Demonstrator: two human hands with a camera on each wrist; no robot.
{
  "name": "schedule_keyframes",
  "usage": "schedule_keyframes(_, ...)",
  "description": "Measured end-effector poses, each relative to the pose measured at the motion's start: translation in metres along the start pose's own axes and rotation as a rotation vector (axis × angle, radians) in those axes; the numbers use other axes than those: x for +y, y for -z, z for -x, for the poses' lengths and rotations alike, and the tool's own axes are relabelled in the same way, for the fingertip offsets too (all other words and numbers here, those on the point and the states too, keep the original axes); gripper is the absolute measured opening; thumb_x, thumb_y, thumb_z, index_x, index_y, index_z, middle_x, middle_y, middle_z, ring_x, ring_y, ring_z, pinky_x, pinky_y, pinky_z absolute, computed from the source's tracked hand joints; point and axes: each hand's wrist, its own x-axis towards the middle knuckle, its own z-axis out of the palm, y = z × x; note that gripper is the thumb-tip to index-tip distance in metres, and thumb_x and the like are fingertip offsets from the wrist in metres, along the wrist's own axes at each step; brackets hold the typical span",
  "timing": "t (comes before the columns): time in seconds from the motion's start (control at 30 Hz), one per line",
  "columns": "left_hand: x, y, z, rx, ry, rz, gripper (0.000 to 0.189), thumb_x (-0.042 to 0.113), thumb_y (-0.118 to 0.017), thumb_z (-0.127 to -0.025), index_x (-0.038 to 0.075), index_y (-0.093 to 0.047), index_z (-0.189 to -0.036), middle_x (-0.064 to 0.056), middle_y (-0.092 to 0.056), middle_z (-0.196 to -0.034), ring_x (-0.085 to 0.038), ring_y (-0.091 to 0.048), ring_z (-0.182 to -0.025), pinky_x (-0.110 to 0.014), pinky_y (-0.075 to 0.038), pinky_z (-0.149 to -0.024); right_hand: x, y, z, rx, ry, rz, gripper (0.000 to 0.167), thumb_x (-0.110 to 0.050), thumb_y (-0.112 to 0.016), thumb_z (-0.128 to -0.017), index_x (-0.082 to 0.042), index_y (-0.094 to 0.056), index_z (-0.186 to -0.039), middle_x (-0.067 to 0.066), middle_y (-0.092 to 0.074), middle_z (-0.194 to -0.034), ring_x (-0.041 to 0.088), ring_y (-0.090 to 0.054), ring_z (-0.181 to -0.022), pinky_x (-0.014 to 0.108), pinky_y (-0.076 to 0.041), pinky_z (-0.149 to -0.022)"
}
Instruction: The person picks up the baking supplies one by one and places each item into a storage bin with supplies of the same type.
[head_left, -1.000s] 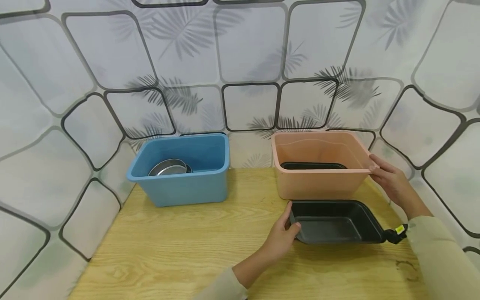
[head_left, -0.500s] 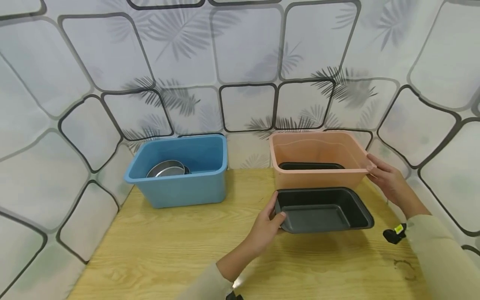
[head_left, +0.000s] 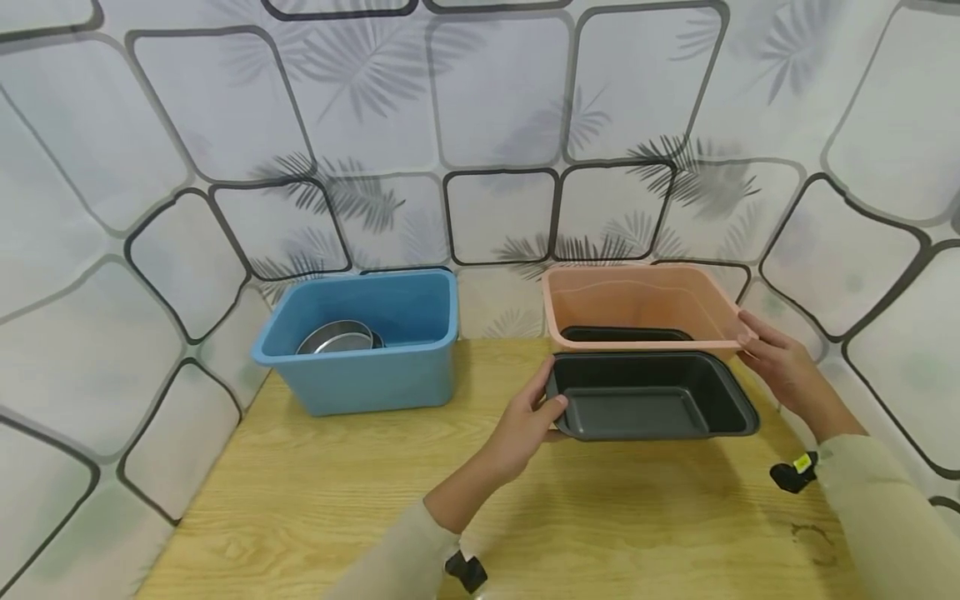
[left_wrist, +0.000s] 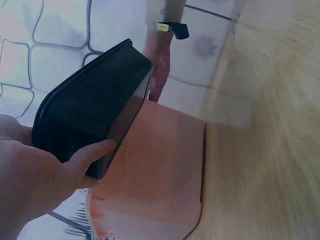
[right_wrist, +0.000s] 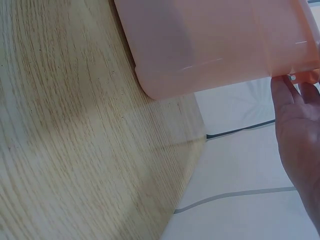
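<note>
My left hand (head_left: 521, 429) grips the left end of a black loaf pan (head_left: 637, 412), thumb on its near side. The pan is raised off the table, its inside tilted towards me, and it overlaps the front of a peach plastic bin (head_left: 630, 296). From the left wrist view, the fingers of that hand wrap the pan's end, and the pan's underside (left_wrist: 132, 112) faces the bin. My right hand (head_left: 780, 367) holds the bin's right front corner at the rim. Inside the bin lies another black pan (head_left: 626, 333), mostly hidden by the front wall.
To the left stands a blue plastic bin (head_left: 382, 379) with round metal tins (head_left: 341, 329) in it. Both bins sit at the back of a wooden table (head_left: 337, 500), against a patterned cloth backdrop (head_left: 495, 217). A dark ring mark (head_left: 813, 543) shows at the table's right.
My left hand has lifted the loaf pan from in front of the peach bin, up and slightly left, to the height of the bin's front rim. My right hand has stayed on the bin's corner.
</note>
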Motion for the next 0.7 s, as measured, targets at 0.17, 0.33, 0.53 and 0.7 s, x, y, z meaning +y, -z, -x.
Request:
schedule_keyframes(0.17, 0.008, 0.004, -0.015, -0.008, -0.015, 0.000, 0.066, 0.014, -0.049, -0.107, 0.027, -0.016, -0.163, -0.008, -0.034, -0.162, -0.036, -0.053, -0.134, -0.046, -0.059, -0.089, 0.001, 0.003, 0.001, -0.052, 0.029, 0.008, 0.065, -0.011, -0.042, -0.109, -0.012, -0.003, -0.162, -0.005, 0.011, -0.169, -0.017, -0.051, -0.117, 0.006, -0.046, -0.094)
schedule_keyframes(0.33, 0.017, 0.010, -0.031, -0.029, -0.023, 0.009, 0.066, 0.016, -0.049, -0.107, 0.027, -0.015, -0.163, -0.008, -0.029, -0.164, -0.037, -0.050, -0.137, -0.049, -0.057, -0.092, 0.003, 0.004, 0.001, -0.074, 0.051, -0.004, 0.064, -0.008, -0.039, -0.109, -0.011, -0.002, -0.162, -0.007, 0.009, -0.169, -0.012, -0.054, -0.116, 0.006, -0.046, -0.094)
schedule_keyframes(0.53, 0.028, 0.012, -0.048, -0.038, -0.015, 0.012, 0.067, 0.016, -0.050, -0.107, 0.027, -0.014, -0.163, -0.006, -0.021, -0.168, -0.036, -0.050, -0.137, -0.054, -0.056, -0.093, 0.003, 0.003, 0.004, -0.058, 0.036, -0.042, 0.063, -0.007, -0.040, -0.109, -0.015, -0.007, -0.162, -0.015, -0.008, -0.167, -0.012, -0.057, -0.111, 0.007, -0.048, -0.089)
schedule_keyframes(0.7, 0.037, 0.013, -0.063, -0.026, -0.034, 0.018, 0.066, 0.014, -0.048, -0.108, 0.026, -0.014, -0.163, -0.006, -0.023, -0.167, -0.035, -0.048, -0.139, -0.057, -0.055, -0.093, 0.003, 0.001, 0.004, -0.073, 0.068, -0.079, 0.063, -0.005, -0.041, -0.108, -0.010, -0.008, -0.162, -0.013, -0.033, -0.157, -0.004, -0.065, -0.108, 0.011, -0.051, -0.090)
